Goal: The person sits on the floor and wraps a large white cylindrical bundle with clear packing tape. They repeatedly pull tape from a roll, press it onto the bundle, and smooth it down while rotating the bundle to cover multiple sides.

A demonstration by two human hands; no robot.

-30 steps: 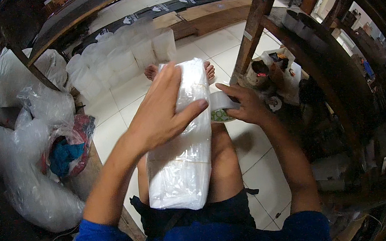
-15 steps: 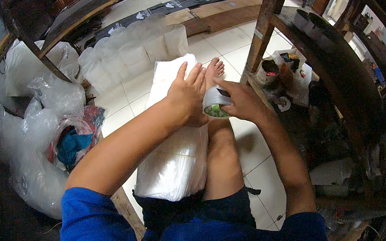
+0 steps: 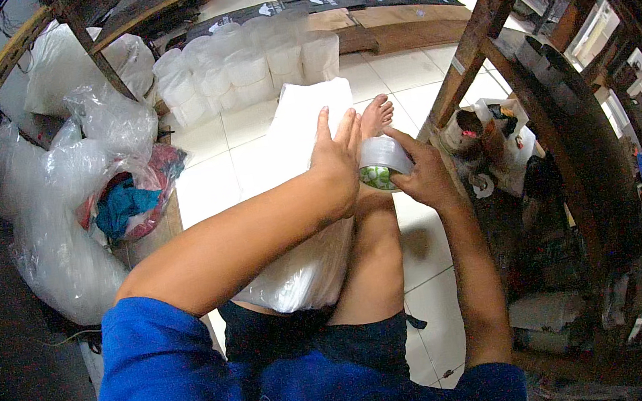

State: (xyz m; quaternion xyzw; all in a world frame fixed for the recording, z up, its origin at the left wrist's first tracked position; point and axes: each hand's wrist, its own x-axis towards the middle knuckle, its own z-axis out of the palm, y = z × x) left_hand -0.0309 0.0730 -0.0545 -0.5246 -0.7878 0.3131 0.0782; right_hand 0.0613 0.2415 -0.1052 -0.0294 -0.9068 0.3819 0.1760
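Note:
A long bundle of clear-white plastic bags or sheets [image 3: 304,117] lies across my left thigh, its far end bright white. Pressed flat on its right side is my left hand [image 3: 336,164], with the fingers stretched out. My right hand [image 3: 426,174] grips a roll of silvery-grey tape [image 3: 387,151], fingers over its outside and thumb at its opening. The roll's core looks green and white inside. It is held at the bundle's right edge, just above my right leg, close beside my left hand. Whether a strip of tape joins the bundle is hidden.
Several white wrapped rolls [image 3: 247,72] stand on the tiled floor ahead. Clear plastic bags [image 3: 62,202] and blue cloth [image 3: 126,210] lie at the left. A wooden shelf frame [image 3: 471,43] rises at the right, near a white box [image 3: 499,136] of odds and ends.
The view has shifted, so the surroundings appear further right. Both hands keep their places by the bundle, and the tape roll stays in my right hand.

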